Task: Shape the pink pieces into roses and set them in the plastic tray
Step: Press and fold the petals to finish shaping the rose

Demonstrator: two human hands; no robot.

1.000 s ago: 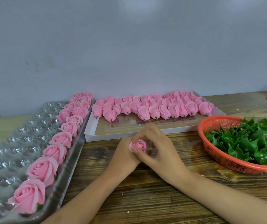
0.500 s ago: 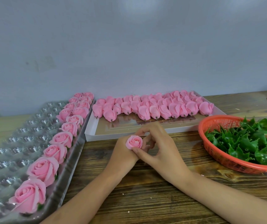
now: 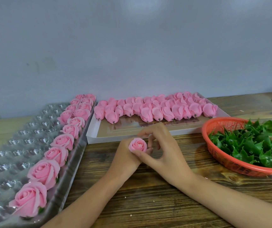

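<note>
Bench (image 3: 148, 203) runs L to R w/ wall (image 3: 132, 46) behind. Plastic tray (image 3: 16, 145) lies on bench at far L, running front to back. Roses (image 3: 59, 140) sit in its R-most pockets: one row front to back, doubling at the back end. Just R of tray, centre back near wall: shallow box (image 3: 102, 139), w/ unshaped pieces (image 3: 156, 109) lying in rows along its back part. Basket (image 3: 220, 153) stands on bench at R, beside box's front R corner, leaves (image 3: 255, 145) piled in it. In front of box, btwn tray & basket: L hand (image 3: 125, 155) grips single rose (image 3: 137, 145), R hand (image 3: 163, 150) alongside, thumb & forefinger round it.
</note>
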